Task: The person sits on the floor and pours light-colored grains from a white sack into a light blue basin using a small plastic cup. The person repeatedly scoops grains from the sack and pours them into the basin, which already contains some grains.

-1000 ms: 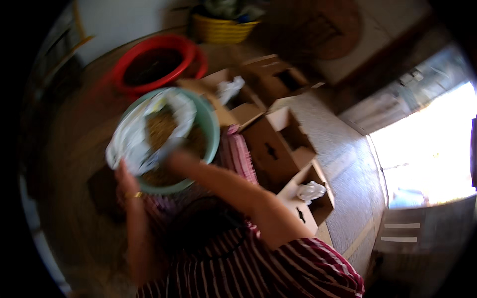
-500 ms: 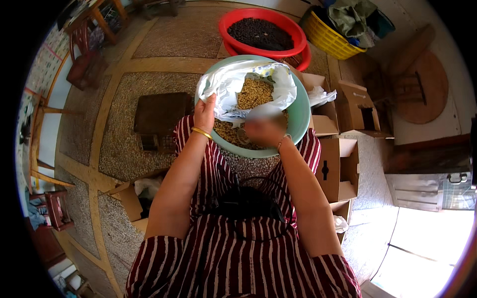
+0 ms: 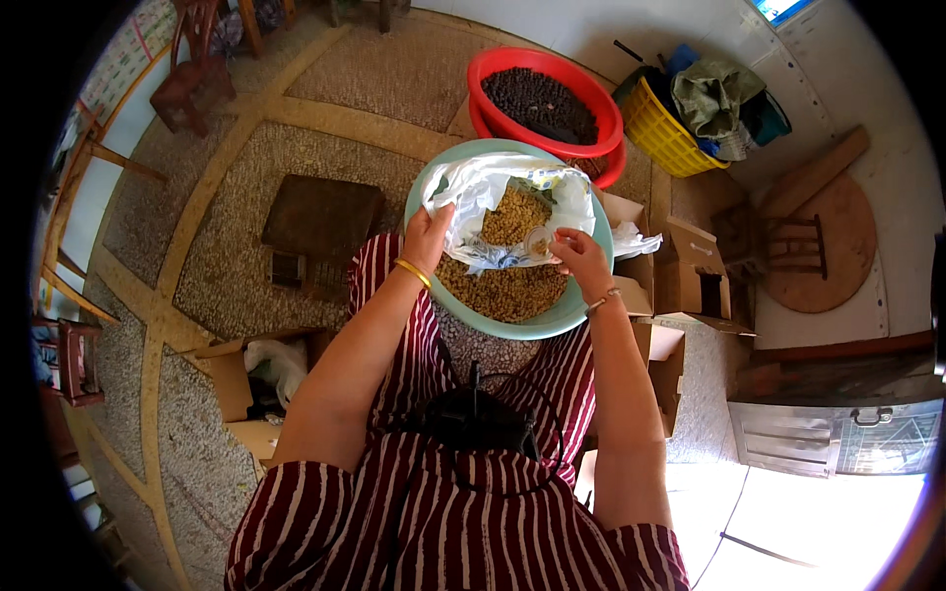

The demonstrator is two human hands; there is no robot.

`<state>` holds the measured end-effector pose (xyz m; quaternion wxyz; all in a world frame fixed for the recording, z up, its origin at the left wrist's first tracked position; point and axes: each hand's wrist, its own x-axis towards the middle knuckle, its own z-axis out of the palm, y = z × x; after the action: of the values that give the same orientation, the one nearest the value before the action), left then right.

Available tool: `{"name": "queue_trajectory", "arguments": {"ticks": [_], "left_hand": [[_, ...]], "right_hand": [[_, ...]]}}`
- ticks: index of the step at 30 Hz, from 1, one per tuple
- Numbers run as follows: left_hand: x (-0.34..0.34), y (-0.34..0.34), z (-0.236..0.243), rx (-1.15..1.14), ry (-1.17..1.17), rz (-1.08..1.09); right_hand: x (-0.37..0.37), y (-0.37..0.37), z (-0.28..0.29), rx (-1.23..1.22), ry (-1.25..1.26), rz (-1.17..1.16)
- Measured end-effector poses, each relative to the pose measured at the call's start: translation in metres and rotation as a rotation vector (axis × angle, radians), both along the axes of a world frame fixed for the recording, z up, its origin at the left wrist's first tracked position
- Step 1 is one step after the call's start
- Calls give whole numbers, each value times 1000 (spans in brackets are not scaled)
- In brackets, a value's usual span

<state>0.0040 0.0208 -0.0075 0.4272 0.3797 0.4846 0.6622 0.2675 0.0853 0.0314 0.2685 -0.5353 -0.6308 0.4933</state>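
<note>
A pale green basin (image 3: pixel 520 333) rests at my knees with light brown kernels (image 3: pixel 503 294), like beans or nuts, spread in its bottom. Inside it, a white plastic bag (image 3: pixel 473 179) gapes wide, with more of these kernels (image 3: pixel 516 217) in it. My left hand (image 3: pixel 427 239) is closed on the bag's left rim. At the bag's near right edge, my right hand (image 3: pixel 581 261) pinches a small clear cup (image 3: pixel 537 241), tilted over the bag's mouth. Whether the cup holds any kernels is too small to tell.
Beyond the basin stand stacked red basins (image 3: pixel 621 116), the upper one full of dark kernels (image 3: pixel 540 103). A yellow basket (image 3: pixel 675 133) sits farther right. Cardboard boxes (image 3: pixel 690 271) flank my right side, another box (image 3: pixel 232 384) my left. A low wooden stool (image 3: pixel 320 227) is left of the basin.
My right hand has risen from the kernels in the basin to the bag's mouth, with the clear cup now showing in it. The left hand keeps hold of the bag. My view has shifted.
</note>
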Motion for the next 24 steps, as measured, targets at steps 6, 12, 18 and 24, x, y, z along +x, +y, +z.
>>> {"name": "queue_trajectory", "arguments": {"ticks": [6, 12, 18, 24], "left_hand": [[-4, 1, -4, -38, -62, 10], [-2, 2, 1, 15, -116, 15], [1, 1, -1, 67, -106, 29], [-4, 2, -14, 31, -83, 10]], "right_hand": [[-51, 9, 32, 708, -516, -62], [-62, 16, 34, 1010, -649, -38], [-48, 6, 31, 836, -378, -85], [-38, -31, 17, 193, -247, 264]]}}
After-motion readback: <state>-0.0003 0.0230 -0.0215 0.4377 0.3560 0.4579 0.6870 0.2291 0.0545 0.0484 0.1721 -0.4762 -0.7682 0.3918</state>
